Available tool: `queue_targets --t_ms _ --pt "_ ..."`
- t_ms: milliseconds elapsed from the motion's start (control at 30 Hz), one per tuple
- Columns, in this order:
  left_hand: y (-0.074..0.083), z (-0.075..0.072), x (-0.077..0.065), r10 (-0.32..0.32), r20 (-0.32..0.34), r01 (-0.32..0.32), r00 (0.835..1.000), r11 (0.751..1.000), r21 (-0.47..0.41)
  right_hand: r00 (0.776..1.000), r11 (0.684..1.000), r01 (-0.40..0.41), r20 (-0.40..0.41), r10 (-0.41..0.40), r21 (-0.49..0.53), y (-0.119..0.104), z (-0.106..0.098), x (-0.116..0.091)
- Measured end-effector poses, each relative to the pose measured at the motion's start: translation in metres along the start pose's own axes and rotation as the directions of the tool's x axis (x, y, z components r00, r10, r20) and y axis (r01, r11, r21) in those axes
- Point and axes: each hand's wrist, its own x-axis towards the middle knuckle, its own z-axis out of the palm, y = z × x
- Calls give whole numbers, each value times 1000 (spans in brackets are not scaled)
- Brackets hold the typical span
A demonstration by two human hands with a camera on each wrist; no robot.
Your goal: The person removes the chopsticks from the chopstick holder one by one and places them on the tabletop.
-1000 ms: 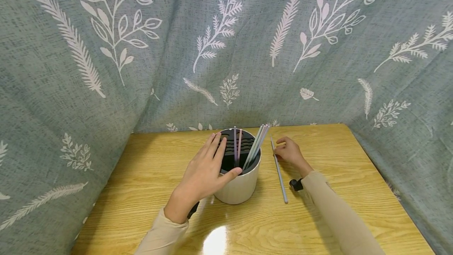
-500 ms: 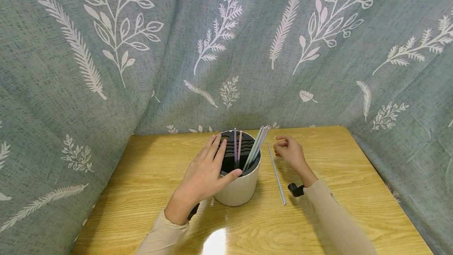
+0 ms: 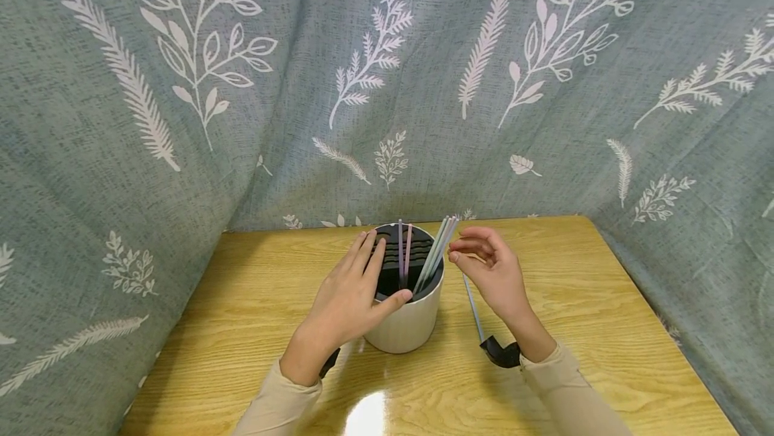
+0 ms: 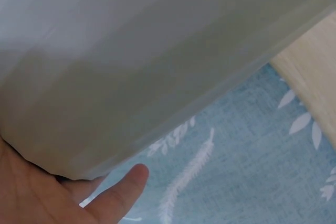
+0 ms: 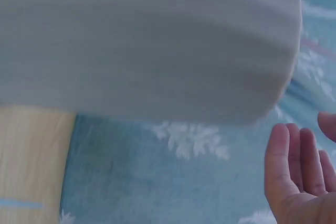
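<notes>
A round white utensil holder (image 3: 400, 328) with a black slotted insert stands on the table. My left hand (image 3: 346, 298) rests on its left rim with fingers straight and spread, thumb along the front edge. In the holder a purple chopstick (image 3: 401, 248) and a pink chopstick (image 3: 408, 248) stand nearly upright. Several pale green, pink and lilac chopsticks (image 3: 437, 248) lean right beside them. My right hand (image 3: 492, 275) hovers by their upper ends, fingers loosely bent and apart from the thumb (image 5: 328, 124), holding nothing. A light blue chopstick (image 3: 474, 307) lies on the table below, partly hidden by that hand.
The wooden table (image 3: 242, 328) ends at a blue-green leaf-patterned curtain (image 3: 338, 174) behind and at both sides. A black wrist-camera mount (image 3: 500, 353) sits under my right wrist, overlapping the blue chopstick's near end in the head view.
My right hand has left the light blue chopstick, rising and moving left toward the chopsticks in the holder. The blue chopstick has shifted slightly left. My left hand stays on the rim.
</notes>
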Motion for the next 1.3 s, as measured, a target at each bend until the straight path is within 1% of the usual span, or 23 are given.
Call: queue_targets --t_ms 67,133,267,400,500,633,767,867,933,1000,1033,1100,1133,1167,1233,1300 --pt "0 0 0 -2 2 2 1000 1000 -1 1000 999 11 21 -12 33 -1 6 -2" --pt "0 1 0 -3 8 3 1000 1000 -4 999 999 25 28 -26 40 0 11 -2" --pt "0 2 0 -2 15 3 1000 1000 -10 999 999 38 2 -38 21 2 16 -3" --pt "1 2 0 -7 15 7 1000 1000 -13 999 999 48 -17 -48 6 2 18 -3" --pt "0 2 0 -7 13 7 1000 1000 -13 997 998 68 -26 -68 6 -2 18 -1" --pt "0 2 0 -4 18 4 1000 1000 -14 990 991 135 -40 -134 18 -13 14 7" --pt "0 2 0 2 17 -2 1000 1000 -13 970 970 240 -55 -238 35 -29 7 21" --pt "0 1 1 5 20 -5 1000 1000 -9 945 943 323 -90 -316 80 -44 1 30" --pt "0 1 1 4 26 -3 1000 1000 -9 924 918 373 -146 -353 137 -54 -4 35" --pt "0 1 1 3 31 -3 1000 1000 -10 904 890 411 -214 -370 198 -64 -10 38" --pt "0 1 1 4 31 -3 1000 1000 -10 895 877 424 -249 -369 223 -68 -14 40" --pt "0 0 1 3 27 -3 1000 1000 -10 884 864 433 -309 -352 256 -75 -21 43" --pt "0 0 1 3 26 -3 1000 1000 -9 884 866 425 -325 -335 264 -76 -26 44" --pt "0 -1 1 3 25 -3 1000 1000 -9 890 876 406 -329 -316 259 -75 -31 44" --pt "0 -2 0 -2 26 2 1000 1000 -10 913 916 338 -313 -264 215 -67 -42 45" --pt "0 -3 0 -7 28 7 1000 1000 -11 944 964 230 -274 -186 137 -51 -53 43"
